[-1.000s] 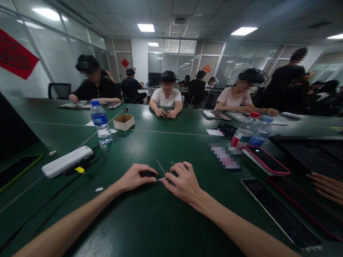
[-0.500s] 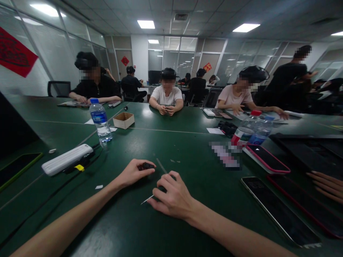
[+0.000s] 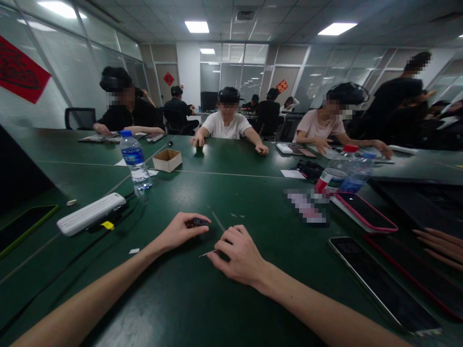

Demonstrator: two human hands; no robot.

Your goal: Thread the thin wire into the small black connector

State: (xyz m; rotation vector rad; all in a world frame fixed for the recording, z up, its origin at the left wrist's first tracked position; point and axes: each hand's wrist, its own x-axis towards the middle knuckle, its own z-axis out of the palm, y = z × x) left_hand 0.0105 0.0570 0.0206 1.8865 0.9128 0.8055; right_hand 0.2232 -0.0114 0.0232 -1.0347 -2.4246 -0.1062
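A small black block (image 3: 200, 222) sits inside the grip of the left hand (image 3: 181, 232), between thumb and fingers, with its end facing the right hand (image 3: 237, 255). A thin metal rod (image 3: 206, 254) juts leftward from the right hand's grip, its free tip below the block and apart from it. Between the hands, a narrow clear strip (image 3: 218, 220) lies on the green table (image 3: 173, 299), its near end close to the right hand's fingers.

Farther off stands an open cardboard box (image 3: 167, 161), its inner walls showing and its bottom hidden behind the front side. Left of it, a plastic bottle with a blue cap and blue label (image 3: 134, 161) stands upright. On the right, a red-capped bottle (image 3: 331, 178) and a blue-capped bottle (image 3: 358, 173) stand side by side; how full these two are is hard to tell in the dim light.

The left grip is narrow, closed about the block with the thumb below and the fingers above. The right grip is narrow too, pinching the rod near the thumb tip, the other fingers curled above it.
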